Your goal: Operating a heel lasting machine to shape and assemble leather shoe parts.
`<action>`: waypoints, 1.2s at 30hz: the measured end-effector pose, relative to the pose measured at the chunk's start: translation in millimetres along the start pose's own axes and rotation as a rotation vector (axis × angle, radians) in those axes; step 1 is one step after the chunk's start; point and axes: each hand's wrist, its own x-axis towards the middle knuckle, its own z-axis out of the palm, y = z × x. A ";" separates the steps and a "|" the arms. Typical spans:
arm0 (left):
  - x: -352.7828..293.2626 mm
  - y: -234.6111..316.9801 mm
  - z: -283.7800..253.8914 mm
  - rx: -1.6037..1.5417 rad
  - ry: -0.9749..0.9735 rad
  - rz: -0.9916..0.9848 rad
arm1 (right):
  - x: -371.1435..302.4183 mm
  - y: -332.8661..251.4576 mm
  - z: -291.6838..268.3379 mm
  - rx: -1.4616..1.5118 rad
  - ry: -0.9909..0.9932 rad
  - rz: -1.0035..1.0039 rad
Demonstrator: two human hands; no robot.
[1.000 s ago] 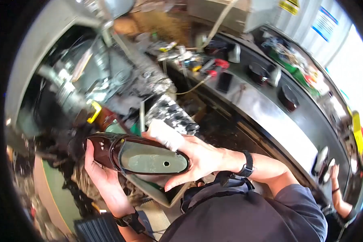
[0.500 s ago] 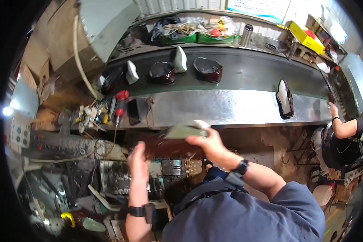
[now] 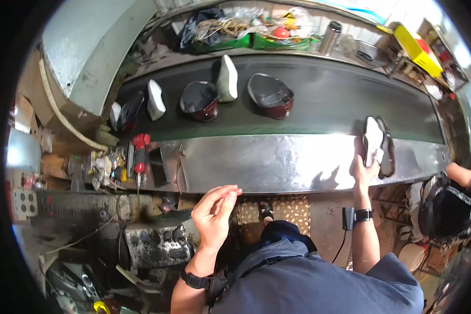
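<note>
On the right of the metal bench, my right hand is closed around the near end of a shoe form with a white underside. Right beside it lies a dark brown-red shoe, partly hidden by the white one. My left hand hovers before the bench's front edge, fingers loosely bent and nothing in it. Farther back, dark red shoe uppers stand on the dark belt-like surface. Among them are pale shoe lasts, white along one side.
A red-handled tool and a black phone-like slab lie at the bench's left. Green trays, a steel flask and a yellow box line the back shelf. Another person's arm shows at right.
My right hand has carried the shoe form from in front of me to the bench's right side, beside the other shoe. My left hand has let go of it. The view has shifted.
</note>
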 end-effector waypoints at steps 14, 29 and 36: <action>10.8 43.9 -27.3 -0.903 -0.166 -0.036 | 39.3 -155.4 283.4 0.622 -0.784 0.553; 87.6 5.8 -29.8 -1.034 -0.495 -0.271 | -34.1 -115.0 67.8 1.350 -0.931 0.798; 288.0 -186.1 70.2 0.559 -0.248 0.095 | -143.0 -148.2 -10.2 1.174 -0.641 0.895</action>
